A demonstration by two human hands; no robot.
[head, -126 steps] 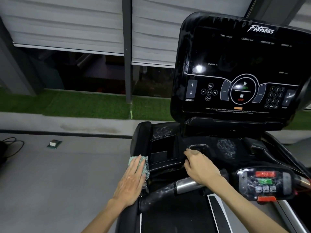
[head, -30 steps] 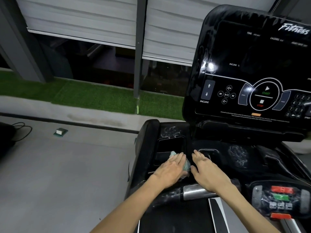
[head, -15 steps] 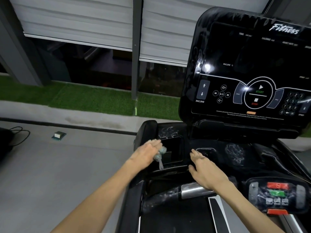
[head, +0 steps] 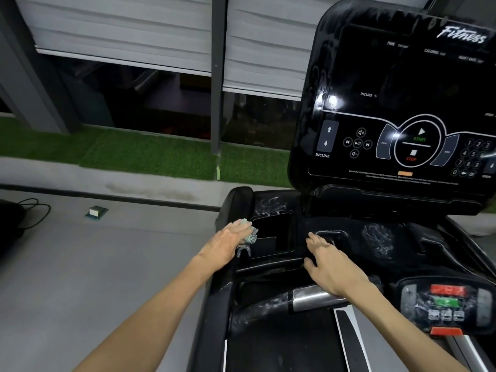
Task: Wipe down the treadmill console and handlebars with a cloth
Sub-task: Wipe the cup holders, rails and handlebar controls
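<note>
The black treadmill console (head: pixel 397 108) rises at the right, its glossy panel streaked. Below it lies the tray with a deep pocket (head: pixel 273 234). My left hand (head: pixel 226 245) lies flat over a pale green mesh cloth (head: pixel 248 238) and presses it against the tray's left rim beside the pocket. Only the cloth's edge shows past my fingers. My right hand (head: pixel 330 267) rests with straight fingers on the tray's middle, just above the silver-sleeved handlebar (head: pixel 311 298).
A small control pod (head: pixel 447 304) with red and green buttons sits at the lower right on the handlebar. Grey floor lies to the left, with a small box (head: pixel 96 211) and a cable (head: pixel 35 210). A green turf strip and shuttered windows stand behind.
My left hand has carried the cloth from the tray's middle out to the left rim of the pocket, then a little further forward. My right hand has stayed in place.
</note>
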